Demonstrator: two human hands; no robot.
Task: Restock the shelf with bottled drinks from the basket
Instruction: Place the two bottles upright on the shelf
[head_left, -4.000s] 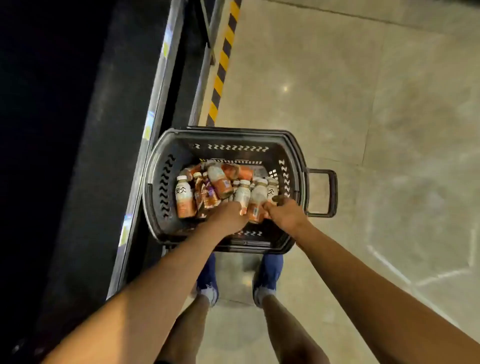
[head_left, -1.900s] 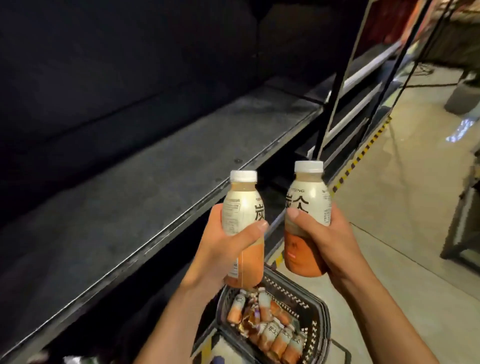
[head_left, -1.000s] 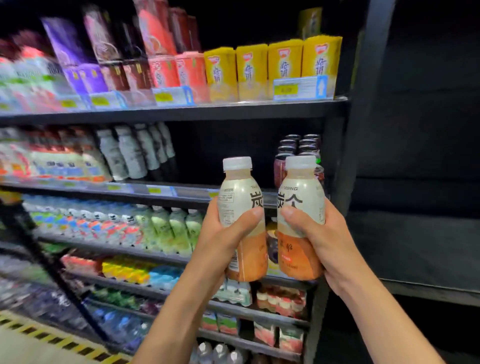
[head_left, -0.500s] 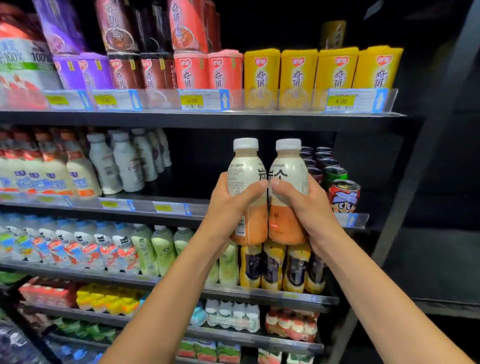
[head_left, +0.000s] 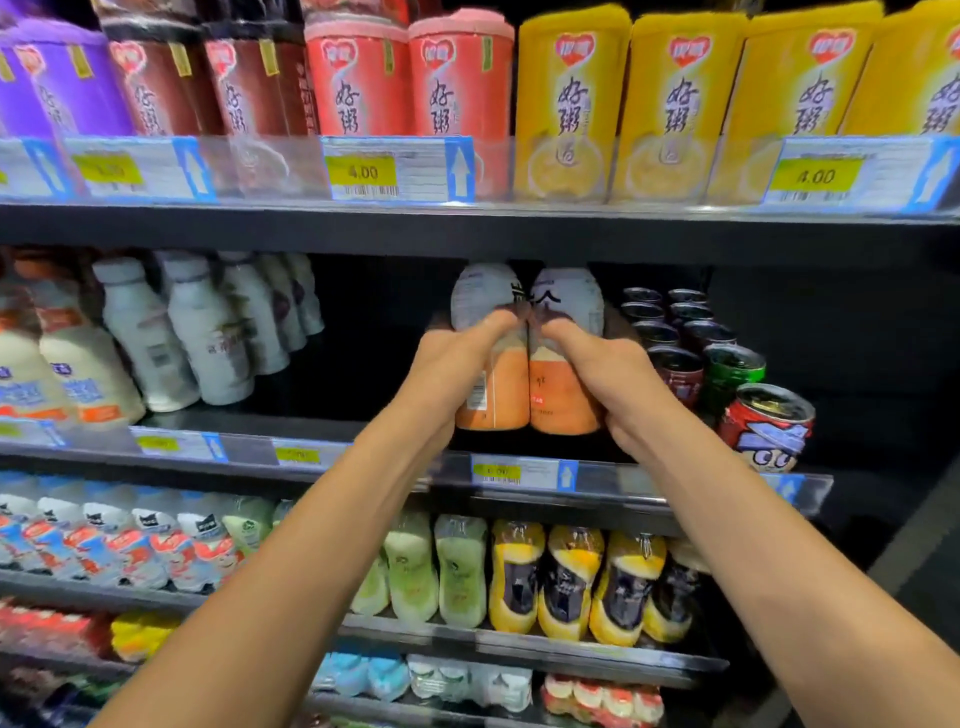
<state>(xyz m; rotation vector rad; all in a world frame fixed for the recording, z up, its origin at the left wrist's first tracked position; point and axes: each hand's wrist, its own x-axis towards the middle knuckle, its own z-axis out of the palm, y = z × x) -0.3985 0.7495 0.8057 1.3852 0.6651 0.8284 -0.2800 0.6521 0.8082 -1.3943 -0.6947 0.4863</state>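
On the dark metal shelf (head_left: 332, 415) with the clear price-tag strip, in the gap between its white plastic bottles (head_left: 208, 332) and its dark drink cans (head_left: 727, 371), two cream-and-orange plastic bottles are standing upright, touching side by side. The left hand (head_left: 447, 364) is gripping the left bottle (head_left: 491, 395), thumb curling across its label; the right hand (head_left: 608, 374) is gripping the right bottle (head_left: 561, 400) likewise. Whether their bases are touching the shelf is unclear.
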